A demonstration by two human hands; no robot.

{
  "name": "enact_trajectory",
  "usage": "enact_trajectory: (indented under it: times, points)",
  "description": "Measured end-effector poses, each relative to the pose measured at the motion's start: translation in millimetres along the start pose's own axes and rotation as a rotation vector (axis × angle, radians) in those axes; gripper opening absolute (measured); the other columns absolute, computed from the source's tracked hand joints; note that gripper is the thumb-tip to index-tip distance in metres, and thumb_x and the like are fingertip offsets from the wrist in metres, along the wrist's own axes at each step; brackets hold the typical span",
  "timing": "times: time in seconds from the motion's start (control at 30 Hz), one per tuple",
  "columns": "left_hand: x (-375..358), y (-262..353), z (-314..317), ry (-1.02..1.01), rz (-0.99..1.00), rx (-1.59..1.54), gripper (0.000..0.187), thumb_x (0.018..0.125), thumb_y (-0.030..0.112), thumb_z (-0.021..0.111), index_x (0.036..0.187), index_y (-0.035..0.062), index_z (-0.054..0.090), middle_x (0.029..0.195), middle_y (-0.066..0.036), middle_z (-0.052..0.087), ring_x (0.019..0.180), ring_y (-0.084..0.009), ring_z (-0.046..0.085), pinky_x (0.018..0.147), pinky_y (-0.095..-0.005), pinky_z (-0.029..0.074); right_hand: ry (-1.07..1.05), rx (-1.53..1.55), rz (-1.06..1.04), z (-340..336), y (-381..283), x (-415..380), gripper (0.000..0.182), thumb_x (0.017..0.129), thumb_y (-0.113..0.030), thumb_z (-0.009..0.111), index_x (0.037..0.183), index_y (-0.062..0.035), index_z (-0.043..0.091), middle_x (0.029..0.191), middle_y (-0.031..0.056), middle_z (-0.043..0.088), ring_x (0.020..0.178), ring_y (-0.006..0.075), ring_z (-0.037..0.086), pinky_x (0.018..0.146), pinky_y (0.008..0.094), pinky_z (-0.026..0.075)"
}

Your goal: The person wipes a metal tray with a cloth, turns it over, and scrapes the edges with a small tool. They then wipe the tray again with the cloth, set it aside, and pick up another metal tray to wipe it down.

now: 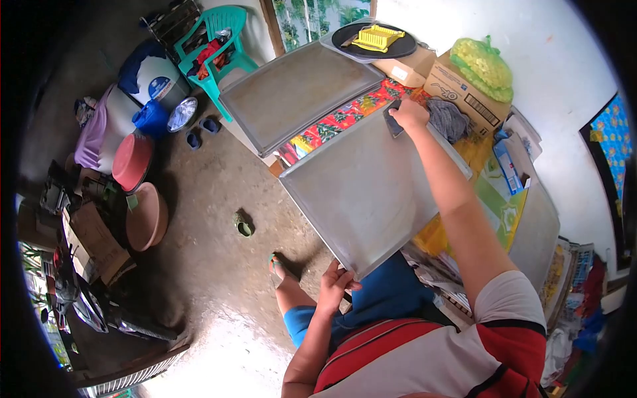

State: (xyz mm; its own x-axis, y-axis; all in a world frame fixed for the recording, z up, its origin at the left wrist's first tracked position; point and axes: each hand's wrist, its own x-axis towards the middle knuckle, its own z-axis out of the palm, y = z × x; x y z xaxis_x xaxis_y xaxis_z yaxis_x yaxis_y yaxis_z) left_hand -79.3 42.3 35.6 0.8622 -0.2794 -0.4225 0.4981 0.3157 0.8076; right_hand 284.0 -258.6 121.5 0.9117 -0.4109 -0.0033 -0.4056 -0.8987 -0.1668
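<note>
A flat grey metal baking tray with a raised rim lies tilted in front of me, its near corner over my lap. At that corner my left hand has its fingers curled round the rim. My right hand reaches to the far end of the tray, closed on a dark flat rectangular pad that rests against the tray surface. What the pad is made of is hard to make out. A second, browner baking tray lies behind, on a table with a red patterned cloth.
A grey cloth lies right of the tray, beside a cardboard box bearing a yellow net bag. A yellow basket sits on a black round tray. Basins, a green chair and a slipper are leftward.
</note>
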Motion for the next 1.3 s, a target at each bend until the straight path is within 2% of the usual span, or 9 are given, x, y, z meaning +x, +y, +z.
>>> enact_trajectory:
  times: [0.17, 0.37, 0.5, 0.77, 0.8, 0.93, 1.13, 1.17, 1.3]
  points:
    - [-2.8, 1.6, 0.5, -0.017, 0.012, 0.018, 0.027, 0.094, 0.005, 0.052, 0.120, -0.0033, 0.048, 0.082, -0.012, 0.064, 0.066, -0.0193, 0.068, 0.063, -0.0276, 0.056, 0.079, -0.105, -0.068, -5.5, -22.2, -19.8, 0.038, 0.090, -0.035, 0.060, 0.118, -0.0109, 0.054, 0.107, 0.0103, 0.069, 0.097, 0.0292, 0.069, 0.077, 0.0418, 0.056]
    - [0.1, -1.5, -0.5, -0.028, 0.033, 0.000, 0.035, 0.091, 0.004, 0.054, 0.125, -0.0036, 0.046, 0.079, -0.012, 0.064, 0.063, -0.0202, 0.067, 0.061, -0.0285, 0.057, 0.557, -0.364, -0.386, 36.4, -47.4, -29.5, 0.017, 0.089, -0.017, 0.051, 0.102, -0.0128, 0.061, 0.085, 0.0054, 0.067, 0.082, 0.0228, 0.069, 0.062, 0.0384, 0.054]
    - [1.2, -4.3, -1.3, -0.039, 0.043, -0.016, 0.034, 0.091, 0.004, 0.054, 0.124, -0.0039, 0.047, 0.079, -0.013, 0.064, 0.063, -0.0209, 0.067, 0.061, -0.0294, 0.057, 0.743, -0.542, -0.537, 69.0, -85.9, -61.7, 0.008, 0.085, -0.021, 0.056, 0.084, -0.0177, 0.063, 0.075, 0.0001, 0.061, 0.067, 0.0170, 0.062, 0.052, 0.0345, 0.043]
    - [0.5, -7.5, -1.1, -0.020, 0.057, -0.009, 0.033, 0.092, 0.004, 0.054, 0.123, -0.0041, 0.047, 0.079, -0.013, 0.065, 0.063, -0.0207, 0.067, 0.061, -0.0290, 0.057, 0.705, -0.333, -0.805, 74.0, -160.8, -208.1, 0.012, 0.075, -0.020, 0.060, 0.086, -0.0133, 0.058, 0.071, 0.0007, 0.057, 0.063, 0.0161, 0.058, 0.051, 0.0329, 0.044]
    - [0.2, -7.3, -0.9, -0.018, 0.062, -0.006, 0.033, 0.091, 0.005, 0.055, 0.122, -0.0047, 0.047, 0.078, -0.013, 0.065, 0.063, -0.0218, 0.067, 0.062, -0.0303, 0.058, 0.664, -0.231, -0.846, 73.9, -168.7, -223.8, 0.008, 0.080, -0.020, 0.058, 0.086, -0.0145, 0.058, 0.074, 0.0004, 0.057, 0.065, 0.0167, 0.058, 0.054, 0.0355, 0.042]
    - [0.6, -9.8, -2.0, -0.021, 0.042, 0.017, 0.029, 0.093, 0.002, 0.051, 0.122, -0.0025, 0.048, 0.083, -0.013, 0.065, 0.063, -0.0181, 0.067, 0.059, -0.0265, 0.055, 0.600, -0.082, -0.962, 69.1, -187.7, -277.7, 0.013, 0.081, -0.020, 0.057, 0.092, -0.0125, 0.057, 0.079, 0.0025, 0.057, 0.066, 0.0176, 0.058, 0.055, 0.0369, 0.044]
    - [0.3, -10.9, -2.7, -0.034, 0.055, 0.016, 0.028, 0.094, 0.003, 0.051, 0.121, -0.0018, 0.047, 0.083, -0.013, 0.065, 0.062, -0.0165, 0.066, 0.059, -0.0256, 0.055, 0.501, 0.343, -1.325, 22.7, -183.1, -309.3, 0.021, 0.084, -0.019, 0.055, 0.105, -0.0218, 0.057, 0.097, -0.0016, 0.056, 0.095, 0.0176, 0.055, 0.075, 0.0390, 0.045]
    - [0.1, -10.2, -2.7, -0.039, 0.053, 0.018, 0.029, 0.094, 0.003, 0.051, 0.122, -0.0018, 0.047, 0.084, -0.013, 0.066, 0.062, -0.0163, 0.066, 0.059, -0.0255, 0.055, 0.555, 0.315, -1.417, 23.6, -179.6, -306.1, 0.023, 0.084, -0.018, 0.055, 0.105, -0.0265, 0.060, 0.101, -0.0038, 0.055, 0.103, 0.0164, 0.052, 0.082, 0.0405, 0.042]
    - [-0.6, -8.7, -2.3, -0.040, 0.047, 0.028, 0.031, 0.094, 0.005, 0.052, 0.124, -0.0012, 0.047, 0.083, -0.013, 0.065, 0.061, -0.0160, 0.065, 0.059, -0.0252, 0.054, 0.353, 0.042, -1.563, 48.9, -158.1, -264.6, 0.019, 0.082, -0.018, 0.057, 0.096, -0.0266, 0.066, 0.102, -0.0051, 0.056, 0.101, 0.0154, 0.053, 0.088, 0.0419, 0.039]
